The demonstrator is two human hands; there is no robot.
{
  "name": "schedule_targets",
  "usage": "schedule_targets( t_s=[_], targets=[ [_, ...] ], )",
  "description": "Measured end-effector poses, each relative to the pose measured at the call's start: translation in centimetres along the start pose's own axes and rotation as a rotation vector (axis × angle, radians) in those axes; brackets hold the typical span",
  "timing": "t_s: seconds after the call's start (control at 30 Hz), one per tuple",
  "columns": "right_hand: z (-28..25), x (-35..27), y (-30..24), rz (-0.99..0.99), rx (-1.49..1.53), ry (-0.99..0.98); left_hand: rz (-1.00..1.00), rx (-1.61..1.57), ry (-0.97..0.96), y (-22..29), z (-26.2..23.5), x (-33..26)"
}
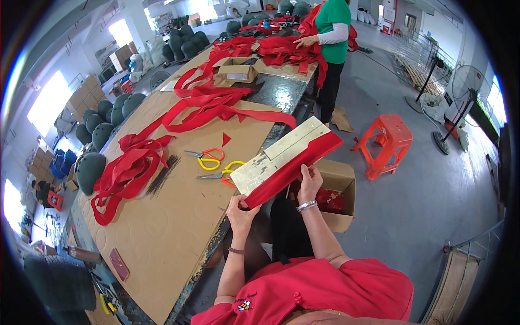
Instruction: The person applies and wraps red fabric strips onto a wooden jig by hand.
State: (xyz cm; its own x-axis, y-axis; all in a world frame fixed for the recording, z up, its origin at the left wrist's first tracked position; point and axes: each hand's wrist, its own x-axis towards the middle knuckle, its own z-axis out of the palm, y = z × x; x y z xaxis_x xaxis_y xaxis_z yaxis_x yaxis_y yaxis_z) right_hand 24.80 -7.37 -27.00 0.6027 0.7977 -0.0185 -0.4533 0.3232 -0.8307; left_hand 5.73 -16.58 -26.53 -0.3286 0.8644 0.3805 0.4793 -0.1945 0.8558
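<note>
A long, flat, pale board [279, 153] with dark line marks is tilted in front of me, beyond the table's right edge. Along its near side lies a red fabric strip [295, 169]. My left hand [241, 215] pinches the strip at its lower left end, against the board's corner. Farther right, my right hand [309, 185] is closed on the strip's near edge, thumb on top; its other fingers are partly hidden beneath. Two pairs of scissors with yellow and orange handles, the near scissors [223, 174] and the far scissors [206, 157], lie on the table beside the board.
Cardboard [179, 227] covers the table, with a tangled red fabric strip [130, 170] and thin dark sticks [162, 176] on it. An open carton [346, 189] stands below my right hand, near a red stool [385, 143]. A person in green [331, 32] stands at the table's far end.
</note>
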Motion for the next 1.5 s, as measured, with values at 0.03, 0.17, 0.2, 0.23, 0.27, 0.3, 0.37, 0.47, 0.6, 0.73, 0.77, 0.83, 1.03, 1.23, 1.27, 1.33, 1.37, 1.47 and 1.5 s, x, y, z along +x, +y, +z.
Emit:
schedule_targets(
  t_s=[0.03,0.17,0.2,0.23,0.27,0.3,0.37,0.47,0.6,0.73,0.77,0.83,1.03,1.23,1.27,1.33,1.37,1.47,1.5],
  targets=[
    [0.0,-0.1,-0.2,-0.005,0.001,0.009,-0.066,-0.031,0.006,-0.1,0.2,-0.2],
    [0.4,-0.3,-0.6,-0.066,-0.055,-0.042,-0.198,-0.069,0.055,-0.2,0.6,-1.4],
    [0.6,-0.3,-0.6,-0.08,-0.06,-0.045,-0.201,-0.082,0.05,-0.3,0.7,-1.6],
    [0.7,-0.4,-0.6,-0.075,-0.037,-0.047,-0.21,-0.129,0.08,-0.3,0.9,-1.8],
    [1.0,-0.4,-0.5,-0.103,-0.044,-0.048,-0.256,-0.159,0.073,-0.4,0.9,-2.0],
    [1.1,-0.3,-0.4,-0.107,-0.081,-0.031,-0.24,-0.163,0.1,-0.5,0.9,-2.0],
    [1.1,-0.4,-0.3,-0.248,-0.332,-0.049,-0.248,-0.015,0.089,-0.8,0.8,-1.8],
    [1.9,-0.4,0.1,-0.171,-0.158,-0.127,-0.147,-0.376,0.173,-1.3,0.9,-1.3],
    [2.6,-0.8,0.1,-0.089,-0.061,-0.155,-0.185,-0.351,0.141,-1.8,0.0,-0.8],
    [2.9,-0.9,-0.3,-0.085,-0.041,-0.166,-0.167,-0.262,0.146,-1.9,-0.2,-1.3],
    [3.0,-0.9,-0.4,-0.094,-0.062,-0.177,-0.161,-0.226,0.141,-1.9,-0.2,-1.5],
    [3.1,-0.9,-0.5,-0.102,-0.079,-0.191,-0.124,-0.126,0.159,-1.8,-0.2,-1.7],
    [3.3,-1.0,-0.2,-0.107,-0.059,-0.155,-0.04,-0.084,0.225,-1.4,0.5,-1.2],
    [3.1,-1.4,-0.6,-0.164,-0.216,-0.159,-0.042,-0.086,0.183,-1.3,0.8,-1.4],
    [3.2,-1.4,-0.7,-0.147,-0.19,-0.161,-0.004,-0.073,0.2,-1.2,0.8,-1.3],
    [3.3,-1.3,-0.9,-0.103,-0.146,-0.158,-0.04,-0.086,0.194,-1.1,0.9,-1.4],
    [3.4,-1.1,-1.0,-0.134,-0.15,-0.169,-0.034,-0.072,0.198,-1.0,1.0,-1.3],
    [3.3,-0.7,-1.1,-0.13,-0.162,-0.2,-0.068,-0.046,0.204,-0.9,1.1,-1.5],
    [3.3,-0.5,-1.1,-0.15,-0.171,-0.223,-0.059,-0.022,0.2,-0.8,1.2,-1.6]
  ],
)
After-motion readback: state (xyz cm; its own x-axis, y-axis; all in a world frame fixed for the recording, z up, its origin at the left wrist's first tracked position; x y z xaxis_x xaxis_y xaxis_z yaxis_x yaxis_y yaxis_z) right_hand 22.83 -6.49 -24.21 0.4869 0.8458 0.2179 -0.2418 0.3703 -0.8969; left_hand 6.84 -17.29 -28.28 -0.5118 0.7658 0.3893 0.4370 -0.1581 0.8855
